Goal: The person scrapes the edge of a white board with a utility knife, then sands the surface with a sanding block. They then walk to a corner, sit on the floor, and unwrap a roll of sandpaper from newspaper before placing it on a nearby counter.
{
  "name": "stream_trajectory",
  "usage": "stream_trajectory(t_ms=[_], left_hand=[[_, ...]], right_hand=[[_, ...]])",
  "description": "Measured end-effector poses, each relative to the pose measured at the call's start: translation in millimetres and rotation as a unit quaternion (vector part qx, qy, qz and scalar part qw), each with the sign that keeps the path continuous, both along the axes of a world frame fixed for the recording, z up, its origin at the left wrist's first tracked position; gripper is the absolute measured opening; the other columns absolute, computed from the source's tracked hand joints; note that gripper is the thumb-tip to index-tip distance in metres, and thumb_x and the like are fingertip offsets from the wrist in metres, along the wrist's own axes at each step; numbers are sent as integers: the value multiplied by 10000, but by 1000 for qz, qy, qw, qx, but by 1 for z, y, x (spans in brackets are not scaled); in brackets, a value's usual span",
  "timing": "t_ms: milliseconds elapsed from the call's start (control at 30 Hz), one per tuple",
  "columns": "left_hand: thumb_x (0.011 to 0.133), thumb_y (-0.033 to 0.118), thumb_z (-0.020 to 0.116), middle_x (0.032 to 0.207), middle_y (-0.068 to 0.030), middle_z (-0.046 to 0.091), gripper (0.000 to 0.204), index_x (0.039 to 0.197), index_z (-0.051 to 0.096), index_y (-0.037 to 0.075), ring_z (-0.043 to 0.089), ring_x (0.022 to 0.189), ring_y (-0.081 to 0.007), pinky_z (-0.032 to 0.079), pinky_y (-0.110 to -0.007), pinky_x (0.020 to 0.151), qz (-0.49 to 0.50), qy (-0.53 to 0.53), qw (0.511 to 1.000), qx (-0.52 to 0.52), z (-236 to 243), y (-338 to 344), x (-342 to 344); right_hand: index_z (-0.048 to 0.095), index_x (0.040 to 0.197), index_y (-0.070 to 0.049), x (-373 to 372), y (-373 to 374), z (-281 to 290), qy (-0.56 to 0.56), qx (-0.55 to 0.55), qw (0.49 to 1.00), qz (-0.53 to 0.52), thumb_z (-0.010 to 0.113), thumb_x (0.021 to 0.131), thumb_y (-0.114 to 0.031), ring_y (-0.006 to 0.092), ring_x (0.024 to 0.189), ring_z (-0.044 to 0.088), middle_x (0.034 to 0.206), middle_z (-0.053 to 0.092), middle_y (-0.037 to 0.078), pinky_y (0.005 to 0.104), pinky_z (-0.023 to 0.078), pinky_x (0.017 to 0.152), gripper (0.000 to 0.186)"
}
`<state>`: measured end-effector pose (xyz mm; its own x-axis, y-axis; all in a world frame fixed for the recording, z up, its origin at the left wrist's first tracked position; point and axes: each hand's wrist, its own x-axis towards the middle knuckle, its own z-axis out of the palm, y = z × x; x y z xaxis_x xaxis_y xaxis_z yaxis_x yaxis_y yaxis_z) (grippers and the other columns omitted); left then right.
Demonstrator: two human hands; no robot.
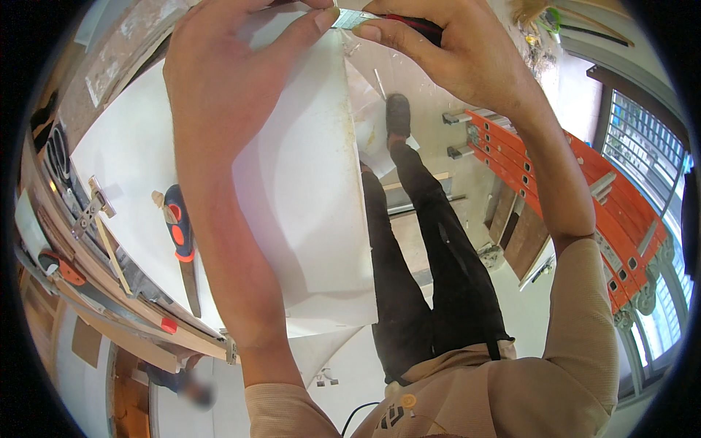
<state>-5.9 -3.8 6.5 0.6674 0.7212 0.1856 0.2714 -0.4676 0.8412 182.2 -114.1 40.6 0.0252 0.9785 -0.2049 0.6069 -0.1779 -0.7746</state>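
My left hand [270, 51] is at the top of the view, above a large white panel [314, 182]. Its thumb and a finger close together beside the panel's edge; what lies between them is hard to make out. From the other side, my right hand [453, 44] grips a red-and-black handled tool [416, 29]. A flat silver strip [352, 18] reaches from this tool toward my left thumb. Under my left forearm, a tool with a blue-and-orange handle [177, 223] lies on the white surface, its brownish blade pointing toward me. The picture's upper rim cuts off part of both hands.
An orange ladder [555, 175] leans at the right by a barred window [635, 124]. At the left are a metal hinge-like bracket [93, 206], a saw with an orange-and-black handle [64, 269] and wooden strips. Another person [182, 383] shows at the lower left.
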Motion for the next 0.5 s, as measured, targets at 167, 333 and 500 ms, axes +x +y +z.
stream_trajectory(t_ms=[167,333,500], left_hand=[[739,31,854,1006,-89,763,150,842,747,52,671,899,-216,488,-336,803,-59,-31,997,-31,-5,9,-4],[704,57,878,1014,-95,763,166,804,745,62,662,920,-222,478,-336,795,-110,25,991,68,-4,17,-11],[787,97,848,1010,-114,757,118,857,760,61,659,923,-253,489,-356,795,-93,47,994,44,10,13,-9]], right_hand=[[665,851,7,0,-4,-5,-6,-12,1000,17,651,1009,-171,293,486,523,601,592,162,390,408,513,238],[754,1078,-14,-16,-21,-18,-52,32,998,4,701,983,-183,189,611,576,764,690,120,311,474,611,201],[756,1076,-2,-22,-30,-23,-79,70,994,11,709,977,-197,206,619,622,782,714,128,320,497,623,223]])
